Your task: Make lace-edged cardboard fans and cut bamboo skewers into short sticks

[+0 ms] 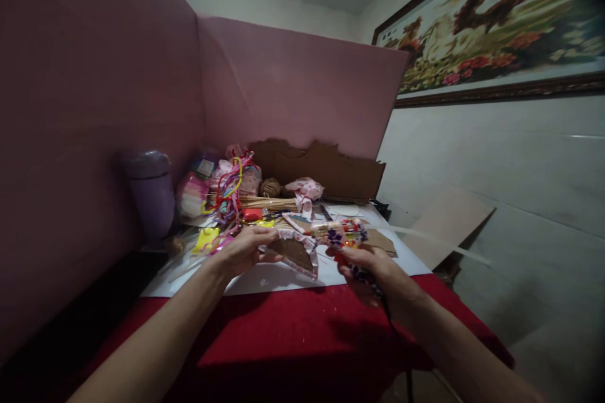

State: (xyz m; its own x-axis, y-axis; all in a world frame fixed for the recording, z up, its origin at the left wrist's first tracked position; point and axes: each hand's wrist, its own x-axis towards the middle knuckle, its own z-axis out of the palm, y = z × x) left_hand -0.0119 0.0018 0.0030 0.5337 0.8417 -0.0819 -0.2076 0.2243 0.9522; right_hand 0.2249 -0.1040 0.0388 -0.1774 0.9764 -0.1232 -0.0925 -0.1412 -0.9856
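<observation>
My left hand (250, 249) pinches the left end of a brown cardboard piece (297, 253) whose edges are wrapped in pale patterned fabric. In my right hand (373, 271) is a flower-patterned hot glue gun (347, 233), fingers wrapped round its handle. Its tip points left, close to the fabric edge of the cardboard; whether they touch I cannot tell. A long translucent glue stick (439, 244) juts from the gun's back, and a dark cord hangs below my right hand. Just behind the cardboard lies another fabric-edged piece (297, 223).
A purple lidded container (151, 195) stands at the left. Behind my hands are colourful pipe cleaners (230, 186), thin wooden sticks (269, 203), a twine ball (270, 187) and pink fabric (305, 189). Torn cardboard (354, 177) leans at the back. Red cloth (283, 327) covers the table's front.
</observation>
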